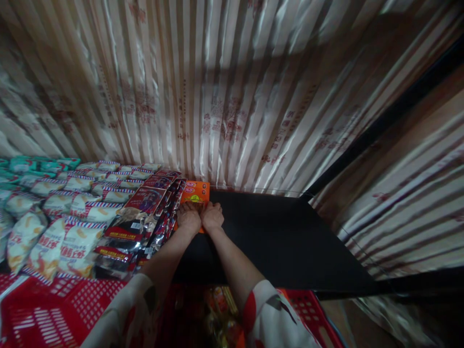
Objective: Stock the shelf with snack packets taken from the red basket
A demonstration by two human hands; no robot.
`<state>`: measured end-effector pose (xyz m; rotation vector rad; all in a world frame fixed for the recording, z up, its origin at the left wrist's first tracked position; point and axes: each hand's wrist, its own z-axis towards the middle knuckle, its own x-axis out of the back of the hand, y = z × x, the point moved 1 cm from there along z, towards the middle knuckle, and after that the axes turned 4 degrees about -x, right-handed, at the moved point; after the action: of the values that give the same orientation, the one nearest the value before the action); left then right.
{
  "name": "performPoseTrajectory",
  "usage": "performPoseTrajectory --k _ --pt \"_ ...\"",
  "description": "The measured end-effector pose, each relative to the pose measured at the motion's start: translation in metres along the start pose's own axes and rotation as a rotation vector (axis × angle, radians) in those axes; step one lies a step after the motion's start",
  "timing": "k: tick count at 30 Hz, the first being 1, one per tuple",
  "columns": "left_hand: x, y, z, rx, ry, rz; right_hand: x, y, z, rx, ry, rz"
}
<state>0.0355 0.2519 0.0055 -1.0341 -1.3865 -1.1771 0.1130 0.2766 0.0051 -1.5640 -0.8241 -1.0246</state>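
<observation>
An orange snack packet point(197, 189) with a yellow round mark lies on the black shelf, beside a row of dark red packets point(145, 203). My left hand point(189, 218) is closed on its left side, close against the dark red packets. Around the right side my right hand point(213, 216) has its fingers curled. My hands cover much of the packet's near part, so I cannot tell whether several orange packets are stacked there. The fingertips are partly blurred.
White snack bags point(81, 246) and green packets point(39, 164) fill the shelf's left. Bare black shelf point(268, 237) extends rightward to a black post point(362, 130). A pleated curtain point(224, 96) hangs behind. Below are a red basket point(65, 309) and shiny packaged goods point(223, 309).
</observation>
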Motion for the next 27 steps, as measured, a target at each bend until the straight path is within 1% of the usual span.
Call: performPoseTrajectory --k 2,4,7,11,15,20,27 --pt "0.001 0.001 0.001 0.005 0.005 0.007 0.002 0.0 0.0 -0.004 -0.014 0.002" --pt "0.002 0.002 0.002 -0.026 0.022 0.019 0.002 0.0 0.0 -0.002 -0.015 0.005" --pt "0.005 0.0 0.003 -0.09 0.039 0.031 0.002 0.001 -0.001 0.009 0.005 0.016" --pt "0.01 -0.001 0.009 -0.113 0.058 0.058 0.0 0.003 -0.001 0.034 0.035 0.034" --pt "0.013 -0.001 0.021 -0.154 0.026 0.108 0.0 0.005 -0.001 0.039 0.033 0.052" --pt "0.015 0.0 0.03 -0.121 -0.067 0.133 0.001 0.006 0.0 0.056 0.015 0.065" --pt "0.014 0.003 0.029 -0.098 -0.062 0.154 -0.002 0.008 0.0 0.062 0.015 0.06"
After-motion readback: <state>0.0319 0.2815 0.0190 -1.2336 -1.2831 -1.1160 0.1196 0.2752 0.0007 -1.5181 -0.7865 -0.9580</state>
